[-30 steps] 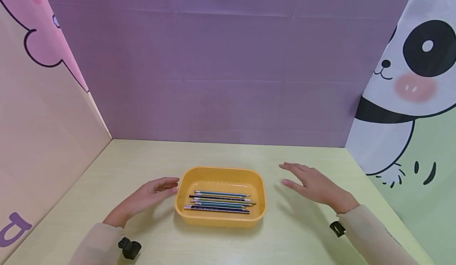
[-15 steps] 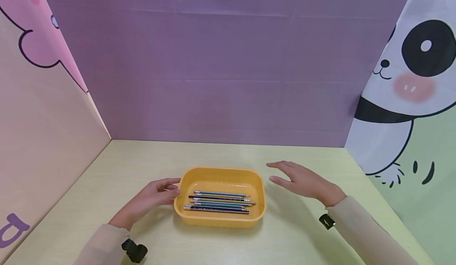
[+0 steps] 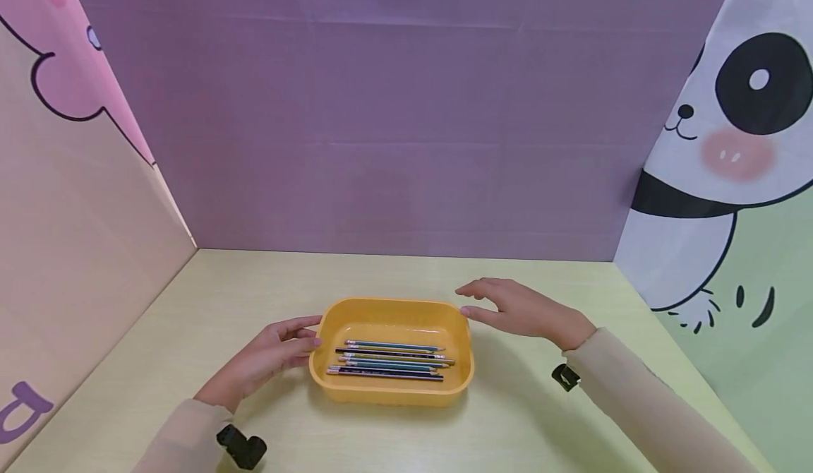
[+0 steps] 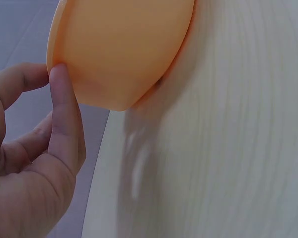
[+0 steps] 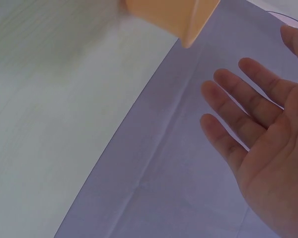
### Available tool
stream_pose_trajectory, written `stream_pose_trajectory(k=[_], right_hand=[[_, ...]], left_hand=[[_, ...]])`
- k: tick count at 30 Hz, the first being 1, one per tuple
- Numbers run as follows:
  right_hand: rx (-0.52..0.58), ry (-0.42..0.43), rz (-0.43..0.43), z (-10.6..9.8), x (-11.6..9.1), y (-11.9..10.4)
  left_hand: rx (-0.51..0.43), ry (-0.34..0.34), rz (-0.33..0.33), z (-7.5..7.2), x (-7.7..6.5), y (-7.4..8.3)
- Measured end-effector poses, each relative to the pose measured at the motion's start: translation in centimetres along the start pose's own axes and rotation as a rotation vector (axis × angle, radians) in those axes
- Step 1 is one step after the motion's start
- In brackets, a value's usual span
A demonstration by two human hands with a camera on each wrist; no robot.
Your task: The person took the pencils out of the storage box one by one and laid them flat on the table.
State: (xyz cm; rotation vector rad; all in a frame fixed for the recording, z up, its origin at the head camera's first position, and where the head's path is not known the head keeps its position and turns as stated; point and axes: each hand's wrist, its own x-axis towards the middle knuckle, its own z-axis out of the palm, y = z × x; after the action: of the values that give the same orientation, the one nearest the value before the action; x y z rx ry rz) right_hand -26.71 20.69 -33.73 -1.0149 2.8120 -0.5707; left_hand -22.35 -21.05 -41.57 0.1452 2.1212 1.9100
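Observation:
A shallow yellow plastic tray [image 3: 394, 395] stands on the table with several pencils [image 3: 390, 361] lying lengthwise in it, blue, black and golden. My left hand [image 3: 263, 353] is at the tray's left end, its thumb and a fingertip pinching the rim. In the left wrist view, the thumb [image 4: 64, 114] lies against the tray's outer wall [image 4: 119, 49]. My right hand [image 3: 524, 308] hovers above the tray's upper right corner, fingers spread and holding nothing. In the right wrist view its palm [image 5: 273, 163] faces the camera, apart from the tray's end [image 5: 164, 15].
The pale wooden table [image 3: 254, 275] meets a purple backdrop [image 3: 406, 127] at its far edge. A pink panel [image 3: 82, 247] stands on the left, and a panda-print panel [image 3: 749, 247] on the right. Both wrists carry small black cameras.
My left hand has closed a small gap and now touches the tray's rim. The right hand has travelled leftward to the tray's right corner. Tray and pencils stay in place.

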Motion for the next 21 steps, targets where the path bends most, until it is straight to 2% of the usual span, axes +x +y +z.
stream_pose_trajectory(k=[10, 21], right_hand=[[0.067, -0.076, -0.083, -0.6, 2.4, -1.3], [0.041, -0.145, -0.099, -0.6, 4.6, -2.3]], left_hand=[[-0.01, -0.001, -0.015, 0.1, -0.1, 0.1], [-0.02, -0.017, -0.008, -0.1, 0.0, 0.0]])
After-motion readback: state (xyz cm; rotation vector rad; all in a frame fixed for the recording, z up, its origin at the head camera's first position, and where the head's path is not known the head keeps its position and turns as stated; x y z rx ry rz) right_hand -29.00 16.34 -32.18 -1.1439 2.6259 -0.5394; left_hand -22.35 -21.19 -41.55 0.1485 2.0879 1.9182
